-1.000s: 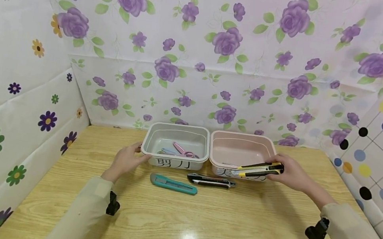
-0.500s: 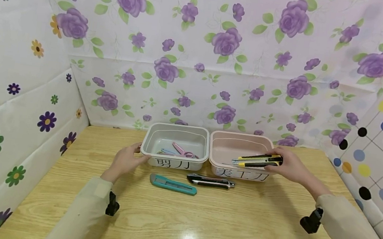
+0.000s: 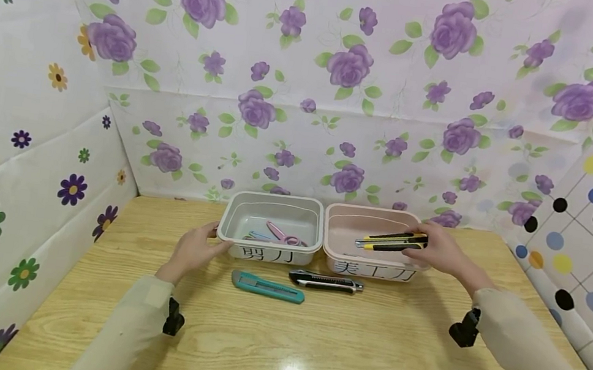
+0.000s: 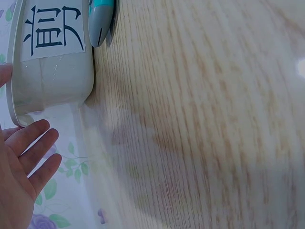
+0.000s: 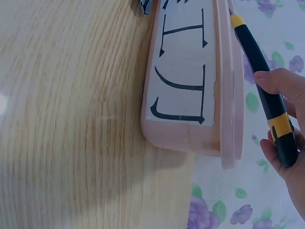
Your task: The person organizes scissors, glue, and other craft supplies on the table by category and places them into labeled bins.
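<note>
In the head view my right hand (image 3: 437, 249) grips a black-and-yellow utility knife (image 3: 392, 242), its silver tip pointing left over the pink bin (image 3: 331, 226). The right wrist view shows thumb and fingers around the handle of the utility knife (image 5: 259, 62), above the rim level. My left hand (image 3: 198, 251) touches the near left corner of the grey bin (image 3: 319, 228). Its thumb lies at the front rim, while the other fingers (image 4: 40, 143) extend loosely beside the end wall. Inside the grey bin are pink scissors (image 3: 284, 233) and a light blue item, partly hidden by the rim.
A teal utility knife (image 3: 267, 287) and a black-and-silver utility knife (image 3: 326, 282) lie on the wooden table (image 3: 232, 344) before the bins. Both bins bear printed labels and stand side by side near the flowered back wall (image 3: 286, 85).
My right hand has carried the black-and-yellow utility knife left and a little farther back, from over the pink bin's front wall to above its inside. The left hand stays in place.
</note>
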Demonstrator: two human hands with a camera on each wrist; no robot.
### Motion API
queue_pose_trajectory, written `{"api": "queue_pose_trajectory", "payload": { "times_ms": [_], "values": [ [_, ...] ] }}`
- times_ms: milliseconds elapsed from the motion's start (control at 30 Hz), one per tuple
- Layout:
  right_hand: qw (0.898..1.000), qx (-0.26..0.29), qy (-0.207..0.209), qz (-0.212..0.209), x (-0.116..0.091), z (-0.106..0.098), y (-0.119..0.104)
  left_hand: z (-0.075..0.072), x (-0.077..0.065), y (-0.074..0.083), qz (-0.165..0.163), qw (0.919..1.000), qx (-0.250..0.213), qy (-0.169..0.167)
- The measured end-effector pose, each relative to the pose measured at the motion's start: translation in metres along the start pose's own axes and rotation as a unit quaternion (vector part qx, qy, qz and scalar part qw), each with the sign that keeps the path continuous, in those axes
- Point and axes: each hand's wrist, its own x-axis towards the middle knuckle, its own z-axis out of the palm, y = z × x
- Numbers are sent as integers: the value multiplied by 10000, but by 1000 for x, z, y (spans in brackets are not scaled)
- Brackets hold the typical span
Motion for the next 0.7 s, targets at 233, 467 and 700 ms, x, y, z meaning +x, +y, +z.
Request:
{"api": "queue_pose_trajectory", "payload": {
  "times_ms": [233, 467, 700],
  "values": [
    [9999, -87, 50, 6, 10, 9, 3, 1, 0, 0, -75, 10000, -4, -2],
    [10000, -65, -5, -51, 17, 18, 2, 2, 0, -2, -37, 10000, 8, -18],
    [9999, 57, 12, -119, 19, 22, -3, 2, 0, 0, -73, 10000, 18, 3]
  ]
}}
